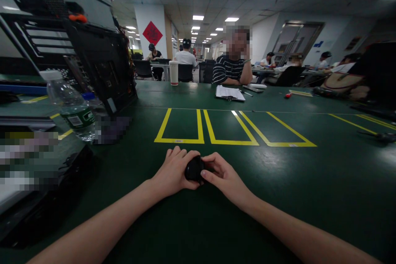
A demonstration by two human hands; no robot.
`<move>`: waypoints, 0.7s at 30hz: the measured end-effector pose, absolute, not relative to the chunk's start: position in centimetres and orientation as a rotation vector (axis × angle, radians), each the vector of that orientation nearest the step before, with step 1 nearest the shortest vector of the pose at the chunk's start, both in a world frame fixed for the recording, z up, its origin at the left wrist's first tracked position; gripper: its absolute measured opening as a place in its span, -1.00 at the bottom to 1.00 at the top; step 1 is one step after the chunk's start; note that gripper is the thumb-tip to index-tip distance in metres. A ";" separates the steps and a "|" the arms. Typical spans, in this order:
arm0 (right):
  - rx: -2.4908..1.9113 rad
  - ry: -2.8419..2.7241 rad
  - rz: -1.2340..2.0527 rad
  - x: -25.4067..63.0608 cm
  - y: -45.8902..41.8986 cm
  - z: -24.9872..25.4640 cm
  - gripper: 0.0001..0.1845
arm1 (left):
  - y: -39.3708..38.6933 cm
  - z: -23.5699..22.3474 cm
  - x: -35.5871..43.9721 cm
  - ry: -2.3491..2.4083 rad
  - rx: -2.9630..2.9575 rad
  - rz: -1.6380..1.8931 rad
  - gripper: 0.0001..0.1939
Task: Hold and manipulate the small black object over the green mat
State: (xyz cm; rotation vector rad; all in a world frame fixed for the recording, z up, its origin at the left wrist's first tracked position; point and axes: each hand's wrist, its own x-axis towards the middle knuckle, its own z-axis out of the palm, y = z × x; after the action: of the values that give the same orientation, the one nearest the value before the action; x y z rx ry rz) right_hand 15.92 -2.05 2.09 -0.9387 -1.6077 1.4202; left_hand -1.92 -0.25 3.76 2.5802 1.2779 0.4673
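Note:
A small black rounded object (pixel 193 169) with a smooth, slightly shiny surface is between my hands, just over the green table; its exact kind I cannot make out. My left hand (pixel 177 170) wraps round it from the left, thumb on the near side. From the right, my right hand (pixel 223 178) pinches its edge with thumb and fingertips. Part of the object is hidden behind the fingers. Beyond both hands, yellow tape outlines (pixel 179 140) mark the tabletop.
At left stand a water bottle (pixel 72 109) and a black computer frame (pixel 102 57), with a black plastic bag (pixel 58 194) nearer me. Across the table a person in a striped shirt (pixel 227 69) sits behind a clipboard (pixel 229 93). A white cup (pixel 173 73) stands at the far edge.

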 end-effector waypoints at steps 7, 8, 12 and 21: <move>-1.016 -1.637 1.449 15.9 -2.1 2.5 -0.70 | -0.3 3.8 -2.1 1.284 2.549 0.458 -0.43; -1.000 -1.645 1.443 15.9 -2.2 2.5 -0.72 | -0.3 3.8 -2.1 1.283 2.547 0.456 -0.43; -0.964 -1.621 1.415 15.8 -2.3 2.4 -0.77 | -0.4 4.1 -2.1 1.272 2.544 0.462 -0.43; -1.019 -1.614 1.447 15.7 -2.0 2.3 -0.71 | 0.1 2.8 -2.0 1.295 2.563 0.547 -0.38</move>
State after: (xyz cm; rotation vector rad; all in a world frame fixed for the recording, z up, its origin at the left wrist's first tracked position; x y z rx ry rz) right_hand 15.70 -2.00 2.28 -1.0191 -1.6144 1.4470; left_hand -2.03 0.09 2.81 2.5632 1.2953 0.5474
